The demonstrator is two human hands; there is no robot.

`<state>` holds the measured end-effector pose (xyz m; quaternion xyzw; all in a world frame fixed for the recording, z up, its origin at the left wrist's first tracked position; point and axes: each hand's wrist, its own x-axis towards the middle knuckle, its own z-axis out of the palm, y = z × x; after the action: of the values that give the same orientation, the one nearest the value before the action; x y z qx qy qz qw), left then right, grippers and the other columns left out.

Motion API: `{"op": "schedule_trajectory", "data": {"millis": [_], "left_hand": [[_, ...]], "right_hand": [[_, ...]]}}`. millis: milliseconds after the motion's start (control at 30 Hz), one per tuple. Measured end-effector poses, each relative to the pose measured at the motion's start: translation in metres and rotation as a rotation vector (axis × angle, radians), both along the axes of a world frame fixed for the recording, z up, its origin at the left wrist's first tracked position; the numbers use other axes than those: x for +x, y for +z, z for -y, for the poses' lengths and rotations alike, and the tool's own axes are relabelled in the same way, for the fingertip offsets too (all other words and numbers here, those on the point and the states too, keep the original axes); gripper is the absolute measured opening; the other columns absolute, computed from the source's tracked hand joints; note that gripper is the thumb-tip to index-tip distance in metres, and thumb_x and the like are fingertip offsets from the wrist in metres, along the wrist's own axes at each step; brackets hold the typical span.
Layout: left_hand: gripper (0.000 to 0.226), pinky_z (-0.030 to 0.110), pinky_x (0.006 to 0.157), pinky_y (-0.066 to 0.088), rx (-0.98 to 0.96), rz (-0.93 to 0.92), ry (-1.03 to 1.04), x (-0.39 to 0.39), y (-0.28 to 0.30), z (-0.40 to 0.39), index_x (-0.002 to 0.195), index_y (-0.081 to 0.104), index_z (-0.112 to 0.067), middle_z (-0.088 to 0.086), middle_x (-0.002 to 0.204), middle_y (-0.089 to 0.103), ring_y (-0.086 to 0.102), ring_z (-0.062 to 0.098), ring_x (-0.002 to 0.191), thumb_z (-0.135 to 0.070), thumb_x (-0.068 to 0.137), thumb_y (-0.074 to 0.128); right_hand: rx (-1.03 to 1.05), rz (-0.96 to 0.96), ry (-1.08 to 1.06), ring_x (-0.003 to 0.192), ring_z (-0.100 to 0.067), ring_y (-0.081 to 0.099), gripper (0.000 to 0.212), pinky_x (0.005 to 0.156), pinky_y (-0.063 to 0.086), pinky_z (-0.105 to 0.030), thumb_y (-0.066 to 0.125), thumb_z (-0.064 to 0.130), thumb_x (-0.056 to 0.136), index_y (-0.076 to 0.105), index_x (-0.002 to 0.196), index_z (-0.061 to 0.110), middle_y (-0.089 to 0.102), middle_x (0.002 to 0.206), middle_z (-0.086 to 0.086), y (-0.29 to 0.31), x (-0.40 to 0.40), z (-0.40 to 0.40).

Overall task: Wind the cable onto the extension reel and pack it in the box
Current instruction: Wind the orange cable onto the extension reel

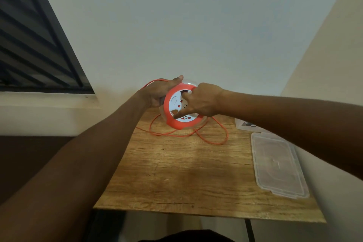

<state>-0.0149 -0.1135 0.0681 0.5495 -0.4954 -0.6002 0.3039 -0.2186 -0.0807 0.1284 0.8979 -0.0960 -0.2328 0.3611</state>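
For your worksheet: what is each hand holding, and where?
Both hold the extension reel: left hand grips its back rim; right hand has fingers on its white face.

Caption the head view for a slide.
Left hand steadies the orange reel while right hand turns its face; cable loose on table.

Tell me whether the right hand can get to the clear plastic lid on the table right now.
Probably yes. The lid lies bare on the table's right side, beneath that forearm, nothing over it. But the right hand is on the reel and must let go first.
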Motion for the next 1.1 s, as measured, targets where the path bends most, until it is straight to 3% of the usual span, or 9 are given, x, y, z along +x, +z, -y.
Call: {"op": "schedule_trajectory", "data": {"millis": [167, 467, 600, 733, 867, 967, 1033, 1067, 1100], "left_hand": [[0.053, 0.04, 0.076, 0.066, -0.006, 0.065, -0.044, -0.003, -0.002, 0.002, 0.1, 0.079, -0.018, 0.011, 0.101, 0.081, 0.079, 0.027, 0.085, -0.065, 0.094, 0.056], [0.053, 0.034, 0.064, 0.064, 0.044, -0.038, -0.003, -0.004, -0.005, 0.003, 0.091, 0.082, -0.016, 0.007, 0.089, 0.08, 0.078, 0.022, 0.074, -0.061, 0.098, 0.054], [0.051, 0.035, 0.066, 0.065, 0.029, -0.029, -0.003, -0.008, -0.003, 0.004, 0.086, 0.083, -0.018, 0.008, 0.089, 0.08, 0.078, 0.022, 0.074, -0.06, 0.097, 0.057], [0.055, 0.044, 0.083, 0.063, -0.03, -0.016, 0.015, -0.008, -0.003, 0.006, 0.103, 0.077, -0.011, 0.012, 0.098, 0.078, 0.076, 0.027, 0.085, -0.061, 0.096, 0.058], [0.052, 0.042, 0.086, 0.062, -0.112, -0.168, 0.174, -0.013, -0.002, 0.007, 0.097, 0.079, -0.013, 0.012, 0.1, 0.078, 0.075, 0.025, 0.089, -0.062, 0.094, 0.062], [0.054, 0.048, 0.089, 0.062, -0.224, -0.204, 0.28, -0.023, 0.002, 0.011, 0.092, 0.078, -0.009, 0.02, 0.103, 0.078, 0.076, 0.03, 0.091, -0.061, 0.092, 0.066], [0.058, 0.059, 0.098, 0.055, -0.25, -0.211, 0.311, -0.034, 0.0, 0.009, 0.102, 0.071, -0.005, 0.032, 0.112, 0.071, 0.069, 0.038, 0.096, -0.061, 0.089, 0.07], [0.056, 0.061, 0.099, 0.054, -0.255, -0.221, 0.332, -0.04, -0.002, 0.007, 0.104, 0.069, -0.006, 0.032, 0.112, 0.069, 0.068, 0.038, 0.096, -0.06, 0.088, 0.072], [0.054, 0.06, 0.098, 0.054, -0.252, -0.232, 0.344, -0.045, -0.004, 0.005, 0.104, 0.07, -0.006, 0.029, 0.111, 0.07, 0.069, 0.038, 0.095, -0.057, 0.089, 0.073]], "right_hand": [[0.025, 0.027, -0.028, 0.104, -0.032, 0.064, 0.069, 0.06, 0.039, -0.035, 0.062, 0.024, 0.096, 0.025, 0.151, 0.042, 0.061, 0.125, -0.009, -0.009, 0.016, -0.009], [-0.024, 0.055, -0.122, 0.112, -0.032, 0.061, 0.064, 0.063, 0.041, -0.036, 0.062, 0.02, 0.095, 0.033, 0.151, 0.032, 0.059, 0.128, -0.011, -0.016, 0.019, -0.014], [-0.051, 0.048, -0.119, 0.117, -0.032, 0.06, 0.058, 0.081, 0.053, -0.04, 0.06, 0.019, 0.096, 0.039, 0.149, 0.027, 0.058, 0.134, -0.009, -0.019, 0.02, -0.016], [-0.055, 0.161, -0.092, 0.099, -0.029, 0.067, 0.057, 0.062, 0.046, -0.037, 0.061, 0.021, 0.094, 0.04, 0.147, 0.028, 0.066, 0.118, -0.006, -0.028, 0.013, -0.004], [0.176, 0.816, -0.41, 0.092, -0.029, 0.068, 0.064, 0.063, 0.046, -0.034, 0.061, 0.045, 0.086, 0.038, 0.145, 0.036, 0.069, 0.112, -0.002, -0.041, 0.003, 0.007], [0.473, 1.413, -0.705, 0.105, -0.027, 0.064, 0.068, 0.076, 0.05, -0.036, 0.061, 0.05, 0.082, 0.041, 0.144, 0.032, 0.068, 0.121, -0.001, -0.058, 0.008, 0.0], [0.827, 1.843, -0.924, 0.122, -0.023, 0.057, 0.07, 0.095, 0.05, -0.039, 0.064, 0.048, 0.084, 0.041, 0.147, 0.027, 0.058, 0.139, 0.0, -0.064, 0.019, -0.006], [1.059, 2.089, -1.063, 0.123, -0.023, 0.056, 0.07, 0.097, 0.051, -0.042, 0.065, 0.044, 0.086, 0.039, 0.149, 0.027, 0.056, 0.141, 0.0, -0.065, 0.027, -0.01], [1.299, 2.314, -1.207, 0.113, -0.021, 0.063, 0.068, 0.088, 0.057, -0.041, 0.064, 0.037, 0.089, 0.037, 0.151, 0.03, 0.061, 0.133, -0.001, -0.065, 0.034, -0.014]]}}
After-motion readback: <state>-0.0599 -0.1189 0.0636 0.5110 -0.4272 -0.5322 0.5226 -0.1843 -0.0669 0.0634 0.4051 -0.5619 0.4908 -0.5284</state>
